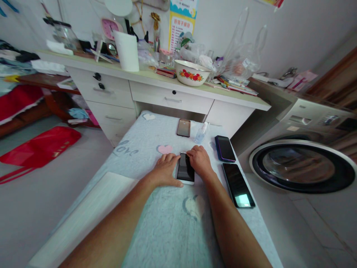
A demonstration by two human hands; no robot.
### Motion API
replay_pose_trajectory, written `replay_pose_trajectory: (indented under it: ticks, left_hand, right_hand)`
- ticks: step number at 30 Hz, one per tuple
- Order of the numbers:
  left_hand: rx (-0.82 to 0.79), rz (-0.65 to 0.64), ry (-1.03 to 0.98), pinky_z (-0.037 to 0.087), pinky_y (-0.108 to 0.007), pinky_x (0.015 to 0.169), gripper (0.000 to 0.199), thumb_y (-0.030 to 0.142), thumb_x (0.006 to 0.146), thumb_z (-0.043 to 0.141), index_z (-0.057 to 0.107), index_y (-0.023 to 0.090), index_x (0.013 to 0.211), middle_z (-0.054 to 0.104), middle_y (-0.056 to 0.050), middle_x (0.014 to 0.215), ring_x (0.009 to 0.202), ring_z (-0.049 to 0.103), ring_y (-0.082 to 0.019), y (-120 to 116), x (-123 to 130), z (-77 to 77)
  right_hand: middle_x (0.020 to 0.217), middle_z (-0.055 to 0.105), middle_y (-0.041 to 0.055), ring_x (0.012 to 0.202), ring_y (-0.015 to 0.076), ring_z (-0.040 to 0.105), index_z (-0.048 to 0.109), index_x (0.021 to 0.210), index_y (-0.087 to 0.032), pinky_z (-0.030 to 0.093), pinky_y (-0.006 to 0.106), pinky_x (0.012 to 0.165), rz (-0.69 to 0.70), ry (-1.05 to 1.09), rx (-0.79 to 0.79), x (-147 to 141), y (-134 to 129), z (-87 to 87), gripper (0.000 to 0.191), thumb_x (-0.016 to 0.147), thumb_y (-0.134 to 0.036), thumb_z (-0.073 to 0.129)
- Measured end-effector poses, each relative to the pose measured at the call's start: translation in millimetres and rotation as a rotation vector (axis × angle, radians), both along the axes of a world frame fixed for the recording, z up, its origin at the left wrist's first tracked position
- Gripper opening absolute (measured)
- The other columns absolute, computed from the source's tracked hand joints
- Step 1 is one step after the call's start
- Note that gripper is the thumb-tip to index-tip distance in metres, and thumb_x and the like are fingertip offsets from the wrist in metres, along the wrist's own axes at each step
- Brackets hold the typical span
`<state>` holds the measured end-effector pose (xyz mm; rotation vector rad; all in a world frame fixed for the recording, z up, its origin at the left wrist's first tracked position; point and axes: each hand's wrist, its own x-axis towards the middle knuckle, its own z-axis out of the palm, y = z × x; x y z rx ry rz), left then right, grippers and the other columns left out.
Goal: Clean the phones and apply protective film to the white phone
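Note:
A white-framed smartphone with a dark screen lies face up on the cloth-covered table. My left hand braces its left side, with the fingers at the upper edge and the thumb by the lower corner. Curled fingers of my right hand press together at the phone's upper right; anything pinched in them is hidden. Just beyond stands a small clear spray bottle. A phone in a brownish case lies farther back. Along the right edge rest a dark phone and a larger black device reflecting light.
A long whitish board or folded sheet lies along the table's left side. Behind is a white drawer desk bearing a flowered enamel bowl and a paper roll. A washing machine stands right; a red bag lies on the floor.

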<state>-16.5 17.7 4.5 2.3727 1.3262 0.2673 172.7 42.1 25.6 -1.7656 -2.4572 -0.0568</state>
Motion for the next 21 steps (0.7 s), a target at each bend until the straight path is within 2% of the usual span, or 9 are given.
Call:
replay_pose_trajectory:
  ticks: [5, 10, 17, 21]
  left_hand:
    - [-0.004, 0.002, 0.017, 0.033, -0.043, 0.104, 0.106, 0.061, 0.05, 0.073, 0.029, 0.022, 0.139, 0.039, -0.011, 0.135, 0.124, 0.035, -0.033, -0.6, 0.5, 2.7]
    - [-0.001, -0.006, 0.017, 0.032, -0.043, 0.104, 0.105, 0.06, 0.051, 0.073, 0.03, 0.02, 0.139, 0.04, -0.012, 0.134, 0.124, 0.036, -0.033, -1.1, 0.5, 4.7]
    - [0.003, 0.001, 0.017, 0.033, -0.044, 0.103, 0.104, 0.06, 0.05, 0.074, 0.031, 0.022, 0.137, 0.04, -0.011, 0.134, 0.123, 0.036, -0.033, -0.9, 0.5, 4.1]
    - [-0.006, -0.002, 0.019, 0.034, -0.045, 0.103, 0.103, 0.06, 0.051, 0.074, 0.032, 0.021, 0.137, 0.04, -0.012, 0.135, 0.123, 0.035, -0.034, -1.2, 0.4, 6.0]
  right_hand:
    - [0.091, 0.062, 0.0092, 0.092, 0.0202, 0.048, 0.072, 0.094, -0.019, 0.03, 0.03, 0.087, -0.052, 0.017, 0.03, 3.8, -0.7, -2.3, 0.031, 0.093, -0.02, 0.041]
    - [0.09, 0.061, 0.0089, 0.091, 0.0202, 0.048, 0.071, 0.088, -0.018, 0.03, 0.03, 0.086, -0.022, 0.032, 0.051, -2.0, 1.6, -8.4, 0.032, 0.095, -0.02, 0.04]
    - [0.097, 0.061, 0.0084, 0.093, 0.0199, 0.048, 0.068, 0.105, -0.02, 0.03, 0.03, 0.087, 0.057, 0.074, 0.011, -16.4, 1.8, -6.8, 0.03, 0.093, -0.016, 0.041]
    - [0.101, 0.06, 0.0073, 0.096, 0.0199, 0.046, 0.067, 0.108, -0.022, 0.03, 0.029, 0.087, 0.092, 0.085, -0.014, -20.6, 1.6, -5.8, 0.031, 0.093, -0.015, 0.041]
